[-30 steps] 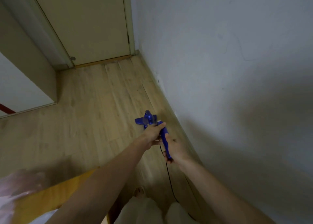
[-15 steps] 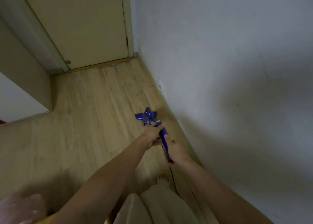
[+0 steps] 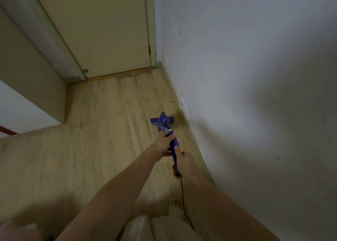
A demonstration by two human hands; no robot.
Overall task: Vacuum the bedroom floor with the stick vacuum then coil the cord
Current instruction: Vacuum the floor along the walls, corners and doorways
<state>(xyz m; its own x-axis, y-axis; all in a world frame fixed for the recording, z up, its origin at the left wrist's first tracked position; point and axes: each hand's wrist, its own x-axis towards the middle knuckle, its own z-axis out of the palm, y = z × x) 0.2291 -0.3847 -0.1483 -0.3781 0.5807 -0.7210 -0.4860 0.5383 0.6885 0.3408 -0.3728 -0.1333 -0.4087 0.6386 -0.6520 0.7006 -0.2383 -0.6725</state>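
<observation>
A blue stick vacuum (image 3: pixel 165 123) stands on the light wooden floor (image 3: pixel 102 131), its head close to the skirting of the white wall on the right. My left hand (image 3: pixel 164 142) grips the upper part of the stick, just below the body. Further back, my right hand (image 3: pixel 183 165) grips the blue handle. A thin black cord (image 3: pixel 183 202) hangs from the handle's end and runs down past my right foot.
A closed cream door (image 3: pixel 109 31) lies ahead with a wooden threshold. A cupboard or wall corner (image 3: pixel 36 87) juts in from the left. The white wall (image 3: pixel 255 94) bounds the right. My foot (image 3: pixel 176 205) in a light slipper is below the handle.
The vacuum head has moved forward along the right wall toward the door. I have stepped forward too, and the orange furniture edge at bottom left is out of view.
</observation>
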